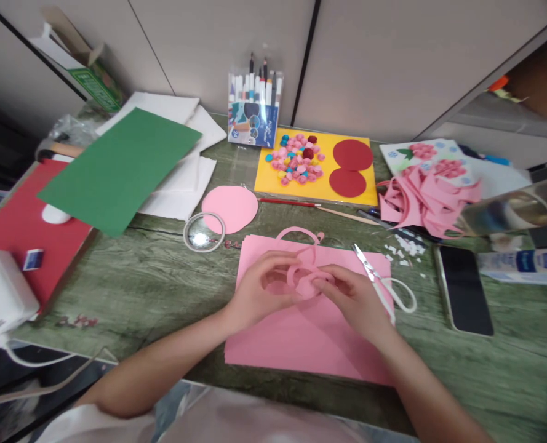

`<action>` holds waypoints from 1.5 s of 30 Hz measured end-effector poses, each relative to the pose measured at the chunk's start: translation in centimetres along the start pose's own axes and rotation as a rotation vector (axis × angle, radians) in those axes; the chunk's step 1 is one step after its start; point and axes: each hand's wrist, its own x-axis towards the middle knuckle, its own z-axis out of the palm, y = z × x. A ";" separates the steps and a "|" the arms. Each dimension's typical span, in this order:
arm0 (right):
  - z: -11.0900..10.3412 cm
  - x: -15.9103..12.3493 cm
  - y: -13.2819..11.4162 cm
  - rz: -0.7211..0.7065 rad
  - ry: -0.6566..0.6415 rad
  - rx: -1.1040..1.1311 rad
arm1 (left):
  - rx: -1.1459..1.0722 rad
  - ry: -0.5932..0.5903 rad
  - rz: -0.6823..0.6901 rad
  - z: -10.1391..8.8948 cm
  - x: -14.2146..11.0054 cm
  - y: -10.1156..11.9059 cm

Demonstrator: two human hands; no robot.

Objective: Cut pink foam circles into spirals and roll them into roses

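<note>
Both my hands meet over a stack of pink paper [291, 344] near the front of the table. Between them is a curled pink paper strip [306, 286], partly rolled, with a loose loop of it arching up behind the fingers. My left hand [264, 283] is curved round the strip's left side, thumb and fingertips on it. My right hand [354, 298] pinches the rolled part from the right. White-handled scissors [384, 283] lie partly on the stack, beside my right hand, blades pointing away. The innermost part of the roll is hidden by my fingers.
A yellow sheet [266, 184] holds many small paper rolls [298, 160] and two red circles [352, 155]. Cut pink strips [421, 197], a phone [464, 289] and a tube [522, 264] are right. Left are a tape roll [203, 232], pink disc [234, 206] and green sheet [120, 166].
</note>
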 end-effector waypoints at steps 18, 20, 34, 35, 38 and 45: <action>0.1 -0.1 0.3 -0.155 0.122 -0.292 | 0.052 0.018 -0.030 -0.3 0.0 0.8; 0.2 -0.1 0.6 -0.197 0.136 -0.360 | 0.030 0.019 -0.067 -0.4 0.0 0.8; 0.9 -0.6 0.9 -0.371 0.285 -0.395 | -0.026 0.052 -0.186 -0.2 0.0 -0.4; 0.9 -0.7 0.7 -0.325 0.272 -0.373 | -0.017 0.054 -0.175 -0.2 0.0 -0.4; 0.8 -0.7 0.3 -0.183 0.251 -0.262 | 0.036 0.074 -0.140 -0.2 0.1 -0.6; 1.3 -0.4 0.8 -0.044 0.214 0.087 | -0.056 0.066 -0.141 0.2 -0.2 -1.1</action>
